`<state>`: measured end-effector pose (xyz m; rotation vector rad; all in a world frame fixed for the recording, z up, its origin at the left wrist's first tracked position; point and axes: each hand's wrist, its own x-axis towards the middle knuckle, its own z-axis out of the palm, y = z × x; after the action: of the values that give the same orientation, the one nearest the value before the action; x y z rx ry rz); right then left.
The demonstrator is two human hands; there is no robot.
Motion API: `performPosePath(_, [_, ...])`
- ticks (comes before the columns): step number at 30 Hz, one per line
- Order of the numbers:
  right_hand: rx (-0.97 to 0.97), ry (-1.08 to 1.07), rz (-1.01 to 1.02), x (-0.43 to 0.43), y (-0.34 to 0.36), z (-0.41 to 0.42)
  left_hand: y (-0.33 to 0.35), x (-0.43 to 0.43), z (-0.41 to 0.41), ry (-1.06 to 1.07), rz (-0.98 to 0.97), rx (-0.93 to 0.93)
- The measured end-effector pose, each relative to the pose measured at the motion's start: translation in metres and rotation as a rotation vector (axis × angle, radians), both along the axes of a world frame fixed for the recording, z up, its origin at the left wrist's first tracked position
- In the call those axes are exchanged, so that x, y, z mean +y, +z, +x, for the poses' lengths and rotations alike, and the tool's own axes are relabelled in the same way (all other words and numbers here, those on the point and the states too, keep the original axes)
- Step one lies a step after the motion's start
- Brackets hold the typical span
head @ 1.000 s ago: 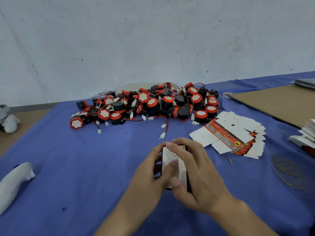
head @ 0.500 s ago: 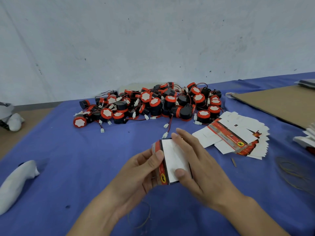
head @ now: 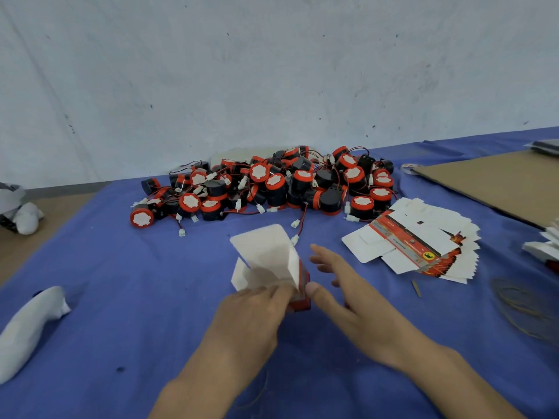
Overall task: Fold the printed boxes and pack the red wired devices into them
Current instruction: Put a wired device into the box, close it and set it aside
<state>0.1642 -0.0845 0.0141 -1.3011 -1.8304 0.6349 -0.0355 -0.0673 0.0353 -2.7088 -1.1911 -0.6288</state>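
Observation:
My left hand (head: 252, 313) grips a small printed box (head: 272, 261) near the middle of the blue table; its white flaps stand open at the top and its red side faces right. My right hand (head: 341, 294) is just right of the box with fingers spread, the thumb tip close to its red side. A heap of red and black wired devices (head: 272, 186) lies beyond the box near the wall. To the right lies a fanned stack of flat unfolded printed boxes (head: 417, 240).
The blue cloth (head: 121, 297) covers the table. A brown cardboard sheet (head: 499, 182) lies at far right, rubber bands (head: 526, 306) near the right edge, and a white cloth bundle (head: 27, 325) at lower left. A white wall stands behind.
The box has gone from flat between both hands to opened up with flaps raised. My right hand has let go and moved off to the right; the left still holds it.

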Motion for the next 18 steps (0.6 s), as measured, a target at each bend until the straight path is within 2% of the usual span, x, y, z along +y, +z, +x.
performPosePath(2, [0.007,0.027,-0.060,0.004,-0.003,-0.001,-0.007,0.000,0.003,-0.098,0.036,0.071])
performPosePath(4, [0.030,0.077,-0.091,0.007,-0.004,-0.001,-0.011,0.003,0.006,-0.135,-0.009,0.118])
performPosePath(6, [0.058,0.091,-0.109,0.009,-0.003,0.001,-0.014,0.007,0.007,-0.130,-0.035,0.093])
performPosePath(10, [0.153,0.073,-0.138,0.014,0.001,0.008,-0.005,0.000,0.012,-0.149,0.037,-0.131])
performPosePath(12, [0.199,0.039,-0.150,0.019,0.003,0.014,-0.001,-0.001,0.010,-0.159,0.093,-0.298])
performPosePath(14, [0.209,-0.002,-0.160,0.024,0.004,0.020,0.007,-0.004,0.009,-0.117,0.061,-0.455])
performPosePath(18, [0.247,0.006,-0.224,0.033,0.007,0.014,0.013,-0.003,0.012,-0.054,0.042,-0.539])
